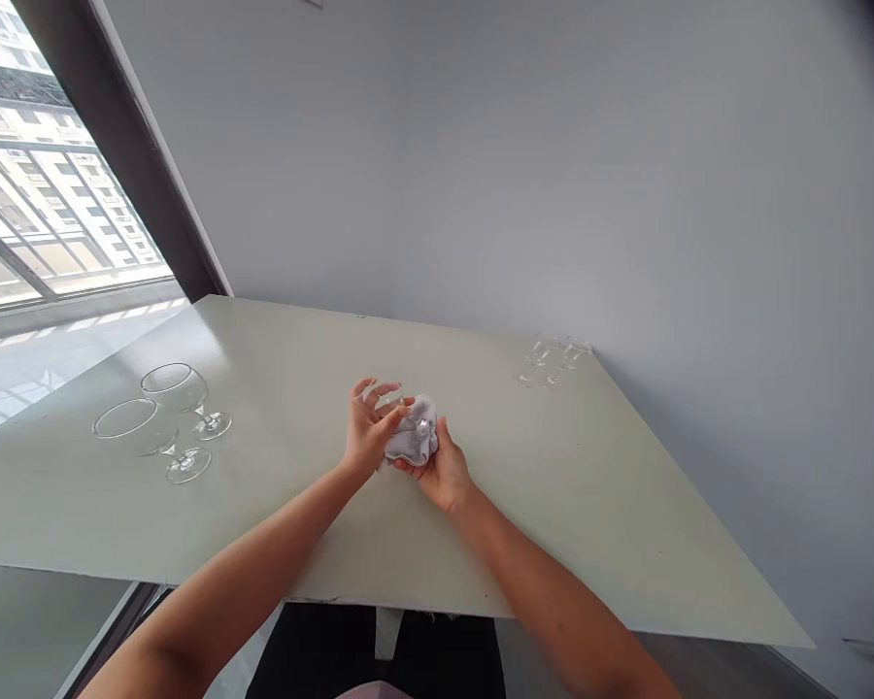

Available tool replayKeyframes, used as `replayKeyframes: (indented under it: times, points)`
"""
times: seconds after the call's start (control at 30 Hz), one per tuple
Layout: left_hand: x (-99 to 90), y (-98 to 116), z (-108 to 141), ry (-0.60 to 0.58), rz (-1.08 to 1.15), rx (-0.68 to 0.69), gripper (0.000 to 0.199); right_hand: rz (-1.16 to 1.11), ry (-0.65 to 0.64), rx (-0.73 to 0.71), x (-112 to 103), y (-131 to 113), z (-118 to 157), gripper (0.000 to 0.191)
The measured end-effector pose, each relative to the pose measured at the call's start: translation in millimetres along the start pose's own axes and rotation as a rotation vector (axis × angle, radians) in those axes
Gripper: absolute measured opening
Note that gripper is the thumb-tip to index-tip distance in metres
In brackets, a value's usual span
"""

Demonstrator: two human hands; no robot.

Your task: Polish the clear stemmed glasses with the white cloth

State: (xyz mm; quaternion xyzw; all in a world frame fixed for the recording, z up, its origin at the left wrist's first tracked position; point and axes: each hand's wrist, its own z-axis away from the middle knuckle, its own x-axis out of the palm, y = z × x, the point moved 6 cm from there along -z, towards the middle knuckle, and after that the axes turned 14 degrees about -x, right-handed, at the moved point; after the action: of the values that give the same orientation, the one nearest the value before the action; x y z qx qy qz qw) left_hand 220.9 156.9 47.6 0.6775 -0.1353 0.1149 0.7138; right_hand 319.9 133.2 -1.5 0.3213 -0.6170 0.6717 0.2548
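Over the middle of the table, my left hand [368,427] curls its fingers and thumb around a clear wine glass [387,396]. Only part of the glass shows; fingers and cloth cover the rest, and I cannot tell which end points up. A crumpled pale grey cloth [412,442] lies against the glass, just right of my left thumb. From below and the right, my right hand [441,468] grips the cloth, its thumb along the cloth's right side and its fingers underneath. The two hands are close together.
A pale glossy table [554,524] spreads before me. Two large wine glasses [179,388] stand upright at the left. Several smaller stemmed glasses [540,351] stand near the far right corner. Grey walls [589,194] rise behind, and a window [50,175] is at the left.
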Motion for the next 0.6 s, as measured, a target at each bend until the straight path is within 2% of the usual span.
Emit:
replayKeyframes:
  times: [0.1,0.17,0.23,0.33,0.4,0.47,0.53,0.6]
  points:
    - [-1.9,9.5,2.7,0.032,-0.071,0.112,0.06,0.193,-0.047,0.05,-3.4,5.1,4.2,0.055]
    - [-7.3,15.9,2.9,0.081,-0.124,0.169,0.058,0.503,-0.105,0.039,-9.1,2.3,6.1,0.057]
    - [-13.0,21.1,2.3,0.12,-0.174,0.211,0.058,0.896,-0.158,-0.107,-12.0,-12.4,5.7,0.053]
    - [-16.9,23.5,1.6,0.137,-0.245,0.243,0.057,1.372,-0.133,-0.48,-4.0,-47.3,6.5,0.036]
    - [-15.5,22.2,2.8,0.129,-0.297,0.28,0.057,1.544,-0.132,-0.645,7.2,-62.4,6.2,0.03]
    - [-11.6,19.9,5.8,0.117,-0.357,0.345,0.057,1.651,-0.218,-0.717,20.6,-65.0,1.4,0.028]
    - [-6.4,16.9,9.9,0.097,-0.417,0.421,0.057,1.736,-0.336,-0.717,30.2,-57.5,-8.4,0.024]
    - [-1.1,11.7,12.7,0.065,-0.489,0.464,0.062,1.8,-0.418,-0.668,31.0,-47.2,-23.4,0.018]
